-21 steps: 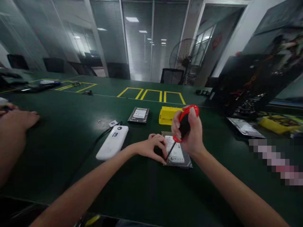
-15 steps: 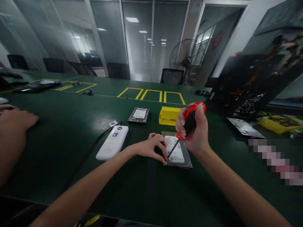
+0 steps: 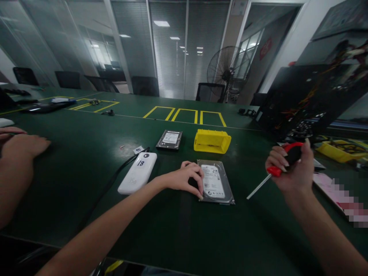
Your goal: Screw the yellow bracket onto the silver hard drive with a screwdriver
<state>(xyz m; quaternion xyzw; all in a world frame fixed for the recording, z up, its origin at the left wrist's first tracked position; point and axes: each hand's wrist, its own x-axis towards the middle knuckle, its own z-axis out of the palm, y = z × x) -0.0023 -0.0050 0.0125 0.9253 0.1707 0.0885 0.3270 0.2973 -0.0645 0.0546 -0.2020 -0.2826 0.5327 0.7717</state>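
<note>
A silver hard drive (image 3: 215, 182) with a white label lies flat on the green table. My left hand (image 3: 189, 178) is closed on its left edge, thumb and fingertips gathered near the front left corner; the gap between them is dark. To the right of the drive, my right hand (image 3: 293, 174) is wrapped around the red and black handle of a screwdriver (image 3: 274, 171). The tool's shaft points down and left, with its tip apart from the drive. Past the drive stands a small yellow bin (image 3: 212, 142).
A second hard drive (image 3: 170, 138) lies farther back. On the left is a white power bank (image 3: 138, 174) marked 18, with a black cable. Another person's hand (image 3: 27, 147) rests at the far left. A black computer case (image 3: 290, 90) and another yellow bin (image 3: 337, 153) stand at right.
The screwdriver has left the drive's front left corner. My right hand has carried it right and slightly down. My left hand has stayed at the drive's edge.
</note>
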